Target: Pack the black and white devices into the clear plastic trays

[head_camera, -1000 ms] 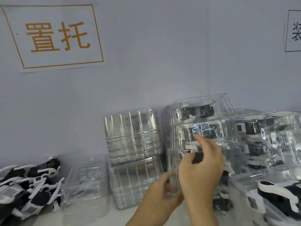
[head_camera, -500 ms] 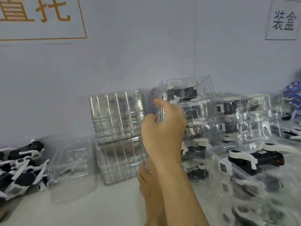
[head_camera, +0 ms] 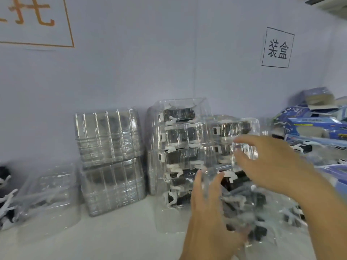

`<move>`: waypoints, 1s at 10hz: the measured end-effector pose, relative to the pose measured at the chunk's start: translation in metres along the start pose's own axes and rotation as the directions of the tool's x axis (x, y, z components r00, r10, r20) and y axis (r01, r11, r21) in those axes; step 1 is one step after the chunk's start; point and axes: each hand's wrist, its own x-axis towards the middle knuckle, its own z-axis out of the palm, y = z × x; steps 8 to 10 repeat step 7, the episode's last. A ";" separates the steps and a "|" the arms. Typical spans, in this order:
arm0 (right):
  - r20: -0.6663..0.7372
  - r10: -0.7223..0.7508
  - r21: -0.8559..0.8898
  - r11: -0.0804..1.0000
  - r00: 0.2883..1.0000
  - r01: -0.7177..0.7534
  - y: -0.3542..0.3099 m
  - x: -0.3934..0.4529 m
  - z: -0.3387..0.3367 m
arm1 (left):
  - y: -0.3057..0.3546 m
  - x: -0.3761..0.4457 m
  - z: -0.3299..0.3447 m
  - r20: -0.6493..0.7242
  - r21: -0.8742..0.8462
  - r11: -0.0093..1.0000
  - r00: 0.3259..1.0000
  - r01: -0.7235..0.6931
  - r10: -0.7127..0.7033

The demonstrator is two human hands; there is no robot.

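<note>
Left hand (head_camera: 208, 205) grips a blurred packed clear tray (head_camera: 242, 201) low at the table's (head_camera: 112, 235) near edge; right hand (head_camera: 270, 162) spread wide just above, beside the packed-tray stack (head_camera: 180, 147).

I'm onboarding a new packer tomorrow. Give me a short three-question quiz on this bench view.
1. True or false: the stack of packed trays stands right of the empty tray stacks.
2. Which colour are the cartons at far right? A red, B blue, C green.
3. Fill in: the loose devices waiting to be packed lie at the far ____ edge.

Key: 1 true. 2 B. 3 left.

Note for the trainee: the left hand and right hand are both spread at a clear tray holding a device; blur hides the exact grip.
</note>
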 end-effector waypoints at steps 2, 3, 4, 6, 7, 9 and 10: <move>-0.043 -0.016 -0.095 0.995 0.999 0.012 0.027 -0.005 0.037 | 0.003 0.001 -0.012 -0.104 -0.002 0.999 0.994 0.044 -0.044; -0.147 -0.045 -0.053 0.998 0.988 0.037 0.029 -0.001 0.051 | 0.005 -0.002 -0.001 -0.198 0.005 0.999 0.979 0.049 -0.047; -0.190 -0.062 -0.006 0.998 0.980 0.062 0.034 0.000 0.056 | 0.009 -0.003 0.010 -0.186 0.073 0.997 0.982 -0.007 0.020; -0.279 -0.065 0.046 0.996 0.958 0.081 0.032 0.000 0.054 | -0.003 0.002 -0.004 -0.165 0.058 0.984 0.974 0.167 -0.156; -0.388 -0.088 0.089 0.987 0.917 0.132 0.021 -0.001 0.053 | -0.019 0.014 -0.025 -0.190 -0.217 0.944 0.938 0.247 -0.289; -0.388 -0.088 0.089 0.987 0.917 0.132 0.021 -0.001 0.053 | -0.019 0.014 -0.025 -0.190 -0.217 0.944 0.938 0.247 -0.289; -0.388 -0.088 0.089 0.987 0.917 0.132 0.021 -0.001 0.053 | -0.019 0.014 -0.025 -0.190 -0.217 0.944 0.938 0.247 -0.289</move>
